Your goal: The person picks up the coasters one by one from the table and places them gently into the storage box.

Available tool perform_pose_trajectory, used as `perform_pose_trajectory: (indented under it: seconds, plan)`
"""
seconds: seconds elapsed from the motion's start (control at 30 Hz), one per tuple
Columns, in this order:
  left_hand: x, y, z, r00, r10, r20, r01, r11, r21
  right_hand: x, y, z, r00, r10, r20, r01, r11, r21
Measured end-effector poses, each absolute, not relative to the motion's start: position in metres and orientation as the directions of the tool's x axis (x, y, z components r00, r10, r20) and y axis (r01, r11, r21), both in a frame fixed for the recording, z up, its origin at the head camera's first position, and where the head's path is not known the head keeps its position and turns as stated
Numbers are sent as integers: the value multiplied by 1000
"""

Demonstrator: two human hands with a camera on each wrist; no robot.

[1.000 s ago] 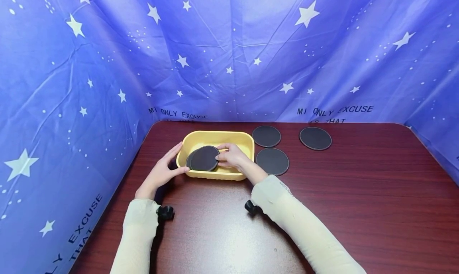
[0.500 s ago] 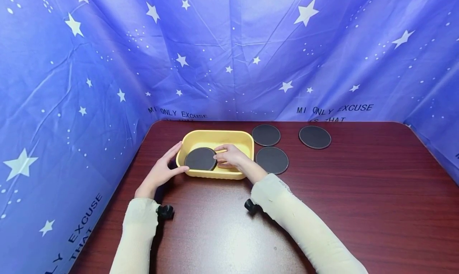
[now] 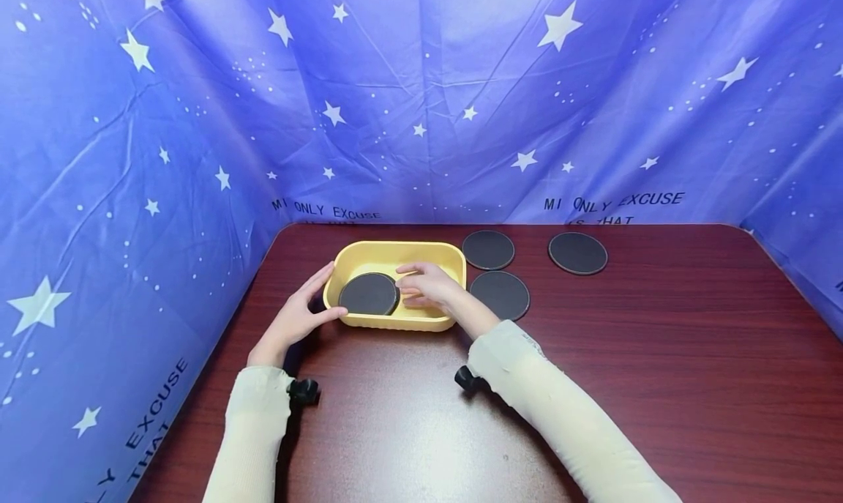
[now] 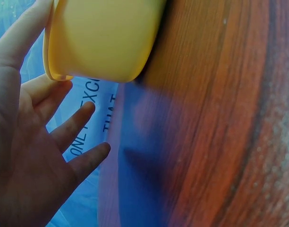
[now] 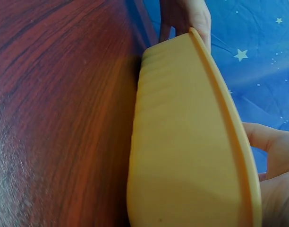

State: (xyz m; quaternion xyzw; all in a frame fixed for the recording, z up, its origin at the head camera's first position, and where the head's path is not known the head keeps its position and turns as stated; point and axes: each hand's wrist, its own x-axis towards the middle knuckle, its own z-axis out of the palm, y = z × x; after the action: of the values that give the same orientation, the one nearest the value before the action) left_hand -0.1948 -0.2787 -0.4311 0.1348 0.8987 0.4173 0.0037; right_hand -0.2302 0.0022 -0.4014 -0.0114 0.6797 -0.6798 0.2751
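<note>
A yellow plastic storage box point(image 3: 398, 323) stands on the table. Flat in its left half lies a round black coaster point(image 3: 369, 294), with the edge of another showing beneath it. My left hand point(image 3: 293, 320) holds the box's left end, thumb at the front rim. In the left wrist view, the remaining fingers of that hand point(image 4: 36, 137) spread away from the box wall point(image 4: 106, 38). Inside the box hovers my right hand point(image 3: 431, 285), fingers parted, just right of the coaster. The right wrist view shows the box's front wall point(image 5: 182, 132) hiding most of those fingers.
Right of the box lie two more black coasters, one farther back point(image 3: 488, 250) and one nearer point(image 3: 500, 295). Another coaster point(image 3: 578, 253) sits farther right. A blue starry curtain point(image 3: 421, 107) hangs behind the dark red wooden table point(image 3: 658, 356).
The coaster, tilted in the right hand a second ago, has come down flat in the box. My right hand has let go and shifted slightly right. The left hand stays at the box's end.
</note>
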Motion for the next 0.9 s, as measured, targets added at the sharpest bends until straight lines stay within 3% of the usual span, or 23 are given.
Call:
perform_pose_trajectory:
  seconds: [0.5, 0.9]
  plan:
    - [-193, -278, -430, -965, 247, 93, 230, 613, 756, -223, 29, -383, -871, -427, -242, 283, -33, -959]
    - [-192, -278, -428, -964, 248, 93, 231, 613, 756, -215, 58, -374, -890, -415, -188, 207, -2, -978]
